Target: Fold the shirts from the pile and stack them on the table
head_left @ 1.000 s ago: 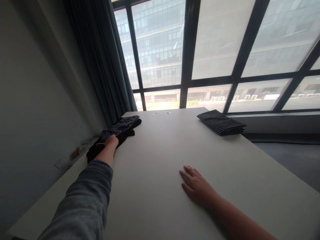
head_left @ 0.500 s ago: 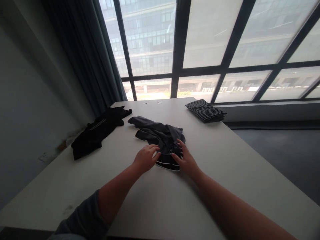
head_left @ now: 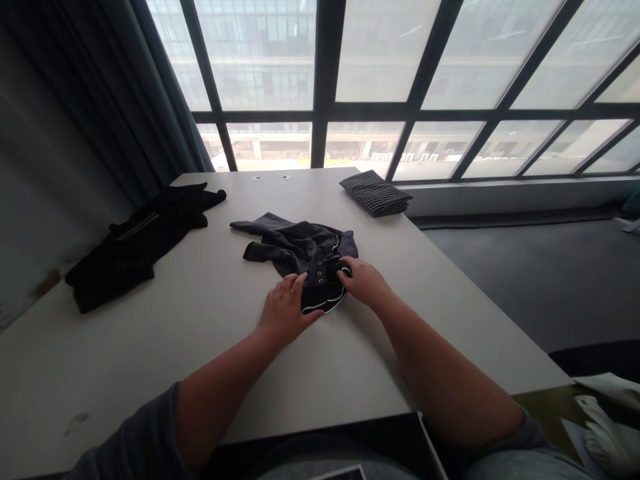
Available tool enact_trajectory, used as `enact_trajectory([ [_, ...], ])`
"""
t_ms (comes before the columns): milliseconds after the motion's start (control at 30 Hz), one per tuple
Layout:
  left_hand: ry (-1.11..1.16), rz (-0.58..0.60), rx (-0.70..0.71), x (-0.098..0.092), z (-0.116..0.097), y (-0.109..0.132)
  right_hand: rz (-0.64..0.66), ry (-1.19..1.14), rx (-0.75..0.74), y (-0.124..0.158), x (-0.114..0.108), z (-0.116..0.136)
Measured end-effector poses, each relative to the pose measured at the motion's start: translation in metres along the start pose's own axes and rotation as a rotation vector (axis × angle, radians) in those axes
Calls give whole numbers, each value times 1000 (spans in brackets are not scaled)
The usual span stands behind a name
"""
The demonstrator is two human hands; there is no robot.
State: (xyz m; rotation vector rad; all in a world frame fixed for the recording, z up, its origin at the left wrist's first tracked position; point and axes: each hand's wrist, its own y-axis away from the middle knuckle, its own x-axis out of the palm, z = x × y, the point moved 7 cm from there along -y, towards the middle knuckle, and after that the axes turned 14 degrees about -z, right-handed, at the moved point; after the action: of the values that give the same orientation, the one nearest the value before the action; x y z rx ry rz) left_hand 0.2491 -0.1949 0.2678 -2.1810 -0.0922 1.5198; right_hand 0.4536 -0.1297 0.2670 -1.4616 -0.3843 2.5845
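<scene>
A crumpled dark grey garment (head_left: 300, 250) with white piping and small snaps lies in the middle of the white table (head_left: 200, 320). My left hand (head_left: 285, 310) rests on its near left edge, fingers pinching the fabric. My right hand (head_left: 364, 281) grips the garment's near right edge by the piped collar. Both hands hold the same piece close to my side of the table.
A pile of black clothing (head_left: 135, 237) lies at the table's left edge. A folded dark striped cloth (head_left: 376, 193) sits at the far right corner. A dark curtain (head_left: 100, 100) hangs at left before large windows. Light objects (head_left: 605, 407) sit low right.
My left hand left the black pile at the far left, and a dark grey garment now lies in the middle. Both hands came onto its near edge, and the view tilted downward.
</scene>
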Motion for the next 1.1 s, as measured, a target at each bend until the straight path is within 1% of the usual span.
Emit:
enact_trajectory([
  [67, -37, -4, 62, -2, -1, 0, -14, -129, 9, -1, -4, 0],
  [167, -82, 70, 138, -3, 6, -1, -5, -377, 53, 0, -1, 2],
  [233, -92, 111, 154, -3, 14, -4, -40, -481, 69, 2, -2, 5],
  [300, -110, 121, 150, -5, 21, -6, -165, -451, -5, 4, -13, 12],
  [367, -119, 121, 136, -7, 25, -8, -274, -337, -180, 11, -29, 29],
  [400, -117, 121, 130, -8, 26, -8, -274, -284, -274, 16, -33, 39],
  [433, -113, 120, 126, -8, 26, -8, -230, -238, -347, 20, -33, 47],
  [500, -112, 115, 122, -8, 25, -8, -46, -145, -412, 28, -23, 56],
  [567, -119, 112, 125, -7, 25, -8, 149, -30, -390, 34, -7, 53],
  [600, -124, 110, 128, -6, 25, -8, 217, 22, -365, 35, 1, 50],
  [667, -130, 99, 135, -3, 26, -9, 289, 83, -326, 36, 12, 43],
  [733, -102, 69, 132, -2, 28, -10, 302, 106, -305, 35, 18, 40],
  [800, -19, 23, 93, -2, 30, -11, 303, 135, -307, 34, 19, 41],
  [867, 92, -13, -3, -2, 36, -12, 301, 171, -319, 34, 18, 45],
  [967, 259, -32, -196, -2, 46, -12, 277, 204, -313, 33, 14, 50],
  [1033, 388, -50, -286, -2, 50, -13, 240, 185, -269, 31, 11, 50],
  [1100, 516, -77, -343, -2, 53, -14, 191, 107, -187, 28, 8, 47],
])
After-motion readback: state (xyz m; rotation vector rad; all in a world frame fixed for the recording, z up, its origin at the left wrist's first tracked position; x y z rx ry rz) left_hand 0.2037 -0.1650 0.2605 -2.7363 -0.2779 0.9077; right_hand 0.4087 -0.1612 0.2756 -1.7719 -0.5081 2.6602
